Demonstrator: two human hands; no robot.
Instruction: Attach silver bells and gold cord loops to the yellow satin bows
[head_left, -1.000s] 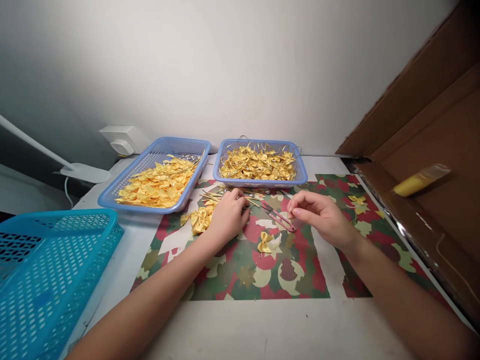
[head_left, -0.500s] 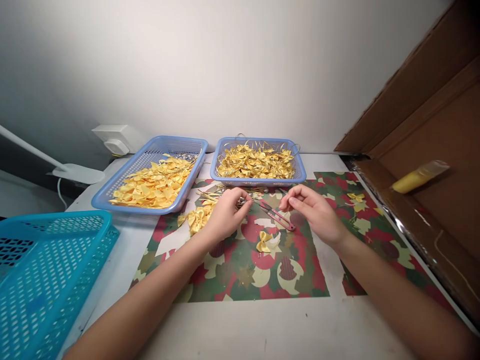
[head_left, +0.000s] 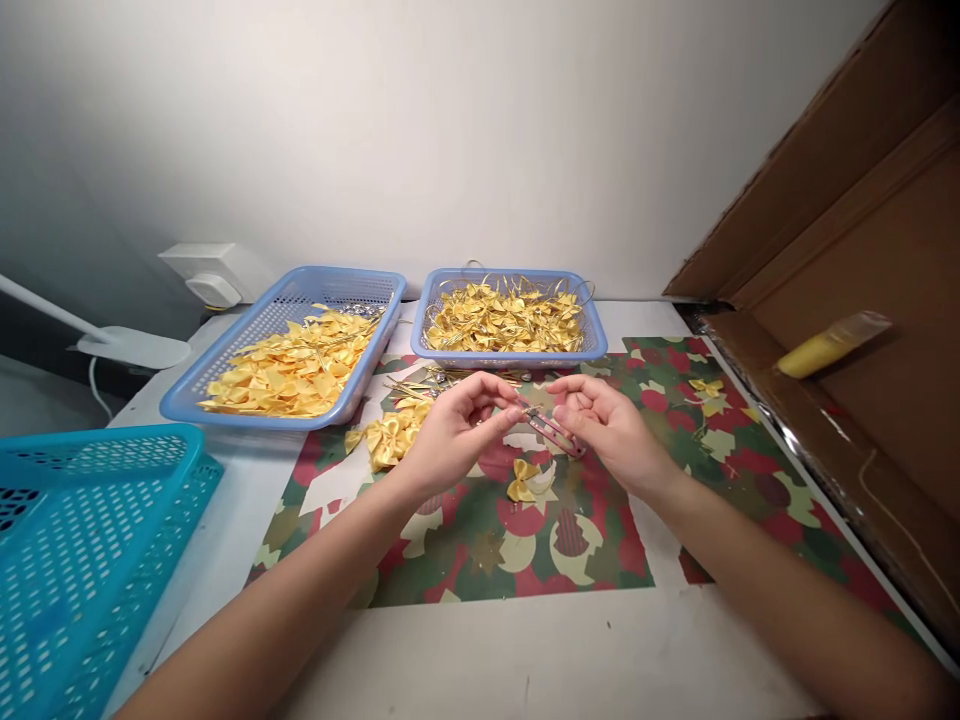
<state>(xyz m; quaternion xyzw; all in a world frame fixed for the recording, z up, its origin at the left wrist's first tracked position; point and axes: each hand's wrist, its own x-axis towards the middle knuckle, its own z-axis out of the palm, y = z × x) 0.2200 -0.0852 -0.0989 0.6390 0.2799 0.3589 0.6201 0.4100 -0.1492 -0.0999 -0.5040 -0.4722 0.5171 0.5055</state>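
My left hand [head_left: 466,430] is closed in a pinch, with the tip of a thin gold cord [head_left: 532,410] showing at its thumb and fingertip. Facing it across a small gap, my right hand [head_left: 616,432] has its fingers curled toward the thumb; whatever is between them is too small to make out. Thread snips [head_left: 556,436] with pinkish handles lie under and between the hands. Nearer me, a single yellow satin bow [head_left: 523,482] rests on the patterned paper [head_left: 480,550]. A small heap of yellow bows [head_left: 390,438] sits left of my left hand, beside loose gold cords [head_left: 411,387].
A blue basket [head_left: 176,405] of yellow ribbon pieces stands back left, another blue basket [head_left: 510,358] of corded bows at the back. A teal basket [head_left: 169,520] is at left. One bow [head_left: 706,386] lies right, near a cardboard box [head_left: 847,400] and yellow tube [head_left: 829,345].
My hands have come closer together over the snips, the right one moving left and the left one's fingertips reaching right. A bit of gold cord now shows at the left fingertips.
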